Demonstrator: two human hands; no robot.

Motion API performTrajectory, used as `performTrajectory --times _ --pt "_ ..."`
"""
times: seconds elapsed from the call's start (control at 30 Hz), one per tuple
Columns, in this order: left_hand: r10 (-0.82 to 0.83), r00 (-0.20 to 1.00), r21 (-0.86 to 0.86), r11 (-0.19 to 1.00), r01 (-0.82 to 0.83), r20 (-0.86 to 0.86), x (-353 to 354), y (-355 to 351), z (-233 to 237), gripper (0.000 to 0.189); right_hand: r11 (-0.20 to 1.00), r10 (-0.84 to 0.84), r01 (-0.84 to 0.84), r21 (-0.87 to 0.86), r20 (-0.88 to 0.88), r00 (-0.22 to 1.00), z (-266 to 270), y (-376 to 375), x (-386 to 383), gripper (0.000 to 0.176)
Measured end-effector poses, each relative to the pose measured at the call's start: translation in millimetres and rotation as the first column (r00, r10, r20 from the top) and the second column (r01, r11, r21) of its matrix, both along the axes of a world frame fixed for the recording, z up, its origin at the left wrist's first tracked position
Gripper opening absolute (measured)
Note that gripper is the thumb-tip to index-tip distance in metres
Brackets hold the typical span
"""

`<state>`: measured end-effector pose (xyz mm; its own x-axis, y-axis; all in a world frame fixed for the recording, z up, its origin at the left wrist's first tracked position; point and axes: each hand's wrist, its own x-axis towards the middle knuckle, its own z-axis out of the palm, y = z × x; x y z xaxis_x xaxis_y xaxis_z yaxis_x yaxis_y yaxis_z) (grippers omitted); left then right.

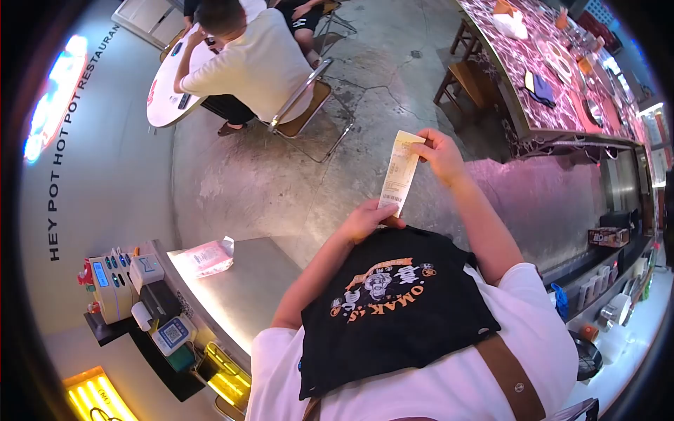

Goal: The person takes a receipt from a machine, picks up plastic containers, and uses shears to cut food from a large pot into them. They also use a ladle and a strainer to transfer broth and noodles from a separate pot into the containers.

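Observation:
A long, narrow paper receipt [398, 175] with printed lines and a barcode is stretched between my two hands, tilted in front of my body. My left hand [368, 219] pinches its lower end, thumb on top. The upper corner is gripped by my right hand [441, 156], between thumb and fingers. Just below the receipt is the black apron [393, 302] with an orange and white print that I wear over a white shirt.
A person [260, 67] sits on a folding chair [302, 105] at a white table [165, 105], front left. Right stands a marbled counter [537, 116] with dishes and wooden stools. A metal counter [260, 270] at left bears a pink package [205, 258], near a payment device [173, 333].

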<state>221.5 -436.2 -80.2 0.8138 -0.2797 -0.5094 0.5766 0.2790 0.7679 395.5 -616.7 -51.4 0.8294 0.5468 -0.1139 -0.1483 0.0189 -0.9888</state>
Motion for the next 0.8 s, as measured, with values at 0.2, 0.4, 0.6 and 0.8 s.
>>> performTrajectory --times 0.2,0.4,0.6,0.8 --pt "-0.018 0.993 -0.203 0.979 -0.006 -0.116 31.7 -155.7 -25.9 0.025 0.979 -0.055 0.076 -0.191 0.111 0.992 -22.3 -166.6 30.8 0.021" --pt "-0.184 0.975 -0.262 0.954 0.146 -0.127 84.6 -273.8 -26.3 0.024 0.959 -0.255 0.259 -0.118 0.053 0.966 -21.3 -319.5 42.6 0.02" --pt "-0.441 0.887 -0.227 0.885 0.406 -0.137 134.3 -371.7 -25.2 0.025 0.87 -0.492 0.492 -0.021 0.018 0.871 -28.9 -438.4 31.4 0.019" --pt "-0.693 0.707 -0.199 0.72 0.665 -0.143 185.0 -460.7 -30.1 0.024 0.702 -0.711 0.71 -0.06 -0.005 0.703 -21.4 -522.7 16.1 0.019"
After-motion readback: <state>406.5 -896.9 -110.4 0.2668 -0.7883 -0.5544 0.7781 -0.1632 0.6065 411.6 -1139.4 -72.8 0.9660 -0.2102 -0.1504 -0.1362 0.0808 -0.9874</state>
